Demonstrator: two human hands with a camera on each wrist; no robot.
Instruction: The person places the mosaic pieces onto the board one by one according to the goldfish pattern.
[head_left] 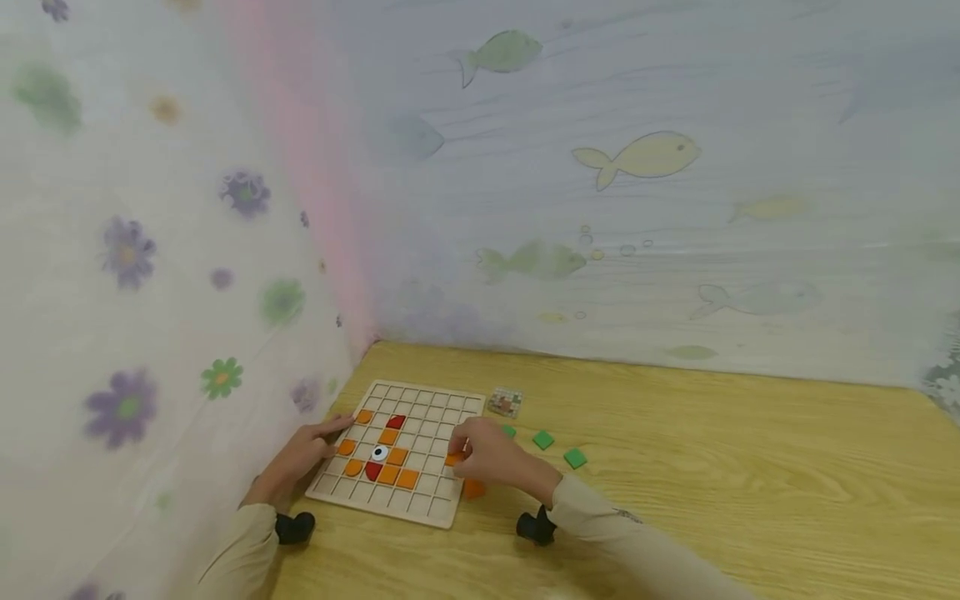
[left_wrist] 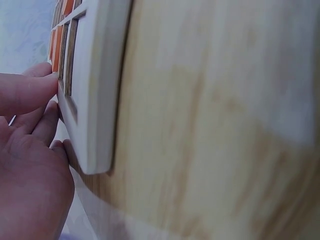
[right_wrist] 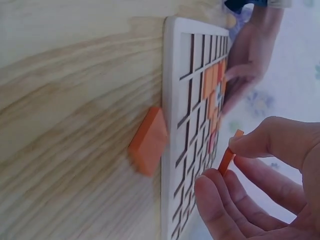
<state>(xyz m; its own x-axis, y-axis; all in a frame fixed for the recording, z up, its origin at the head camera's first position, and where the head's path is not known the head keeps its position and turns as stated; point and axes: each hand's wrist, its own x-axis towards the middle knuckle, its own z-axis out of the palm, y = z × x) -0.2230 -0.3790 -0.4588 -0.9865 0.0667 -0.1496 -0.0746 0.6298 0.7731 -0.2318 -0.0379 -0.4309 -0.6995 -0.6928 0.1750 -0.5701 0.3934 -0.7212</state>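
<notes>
A pale wooden grid board (head_left: 431, 425) lies on the table, with orange and red tiles and one eye tile (head_left: 379, 452) set in its cells. Along its left edge rests my left hand (head_left: 298, 454), fingers extended; the left wrist view shows its thumb (left_wrist: 30, 92) at the rim. My right hand (head_left: 495, 452) is over the board's right side and pinches a thin orange tile (right_wrist: 228, 159) between thumb and fingers. That tile is held on edge above the grid in the right wrist view. Another orange tile (right_wrist: 149, 145) lies on the table close beside the board's right edge.
Several green tiles (head_left: 543, 439) lie on the table right of the board, one partly hidden by my right hand. A small patterned card (head_left: 506, 402) sits by the board's upper right corner. Painted walls (head_left: 637, 275) border the table at the back and left.
</notes>
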